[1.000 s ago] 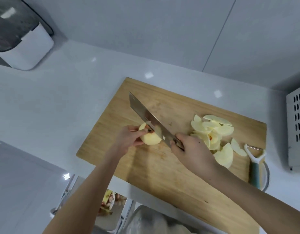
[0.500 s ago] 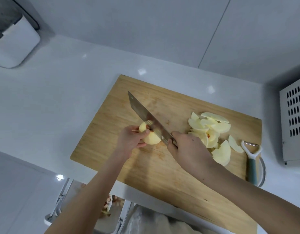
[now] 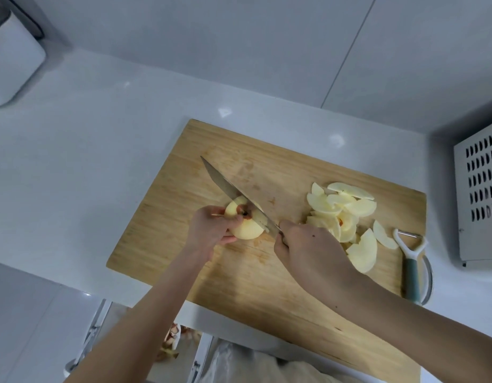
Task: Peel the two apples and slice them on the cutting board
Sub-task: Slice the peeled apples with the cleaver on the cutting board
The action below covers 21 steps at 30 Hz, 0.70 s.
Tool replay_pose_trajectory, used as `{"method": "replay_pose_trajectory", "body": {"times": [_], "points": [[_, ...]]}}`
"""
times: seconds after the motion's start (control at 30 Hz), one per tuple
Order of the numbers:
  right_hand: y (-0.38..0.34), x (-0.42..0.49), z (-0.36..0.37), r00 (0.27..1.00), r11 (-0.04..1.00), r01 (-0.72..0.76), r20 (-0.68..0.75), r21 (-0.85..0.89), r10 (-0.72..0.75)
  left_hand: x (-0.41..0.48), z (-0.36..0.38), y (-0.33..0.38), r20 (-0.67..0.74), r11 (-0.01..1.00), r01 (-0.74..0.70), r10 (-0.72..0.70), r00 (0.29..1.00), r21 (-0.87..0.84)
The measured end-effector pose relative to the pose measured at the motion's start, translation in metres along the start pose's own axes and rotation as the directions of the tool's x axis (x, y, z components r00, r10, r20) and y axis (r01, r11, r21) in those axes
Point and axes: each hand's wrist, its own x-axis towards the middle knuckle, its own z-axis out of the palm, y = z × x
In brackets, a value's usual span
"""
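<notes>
Peeled pale-yellow apple [image 3: 246,221], under the blade on a wooden cutting board [image 3: 167,217].
Left hand [image 3: 211,226] grips it; right hand [image 3: 308,250] clamps the steel knife [image 3: 233,193]; stem end reddish-brown; cut slices [image 3: 347,214] heaped rightward.

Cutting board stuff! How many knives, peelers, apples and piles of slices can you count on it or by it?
knife: 1
peeler: 1
peeled apple, being cut: 1
pile of apple slices: 1
Total: 4
</notes>
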Motion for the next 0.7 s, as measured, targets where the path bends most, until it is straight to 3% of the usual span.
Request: {"method": "replay_pose_trajectory", "body": {"times": [0.17, 0.4, 0.7], "points": [[0.001, 0.014, -0.012, 0.994, 0.998, -0.035, 0.101, 0.058, 0.029, 0.0, -0.002, 0.003, 0.028, 1.0, 0.005, -0.005, 1.0, 0.017], [-0.007, 0.013, 0.005, 0.996, 0.996, -0.028, 0.084, -0.082, 0.034, -0.001, -0.003, 0.004, 0.014, 1.0, 0.01, -0.01, 1.0, 0.013], [-0.001, 0.032, 0.001, 0.984, 0.997, -0.071, 0.16, -0.036, 0.076, 0.001, -0.004, 0.011, 0.032, 0.999, 0.027, -0.028, 0.999, 0.026]]}}
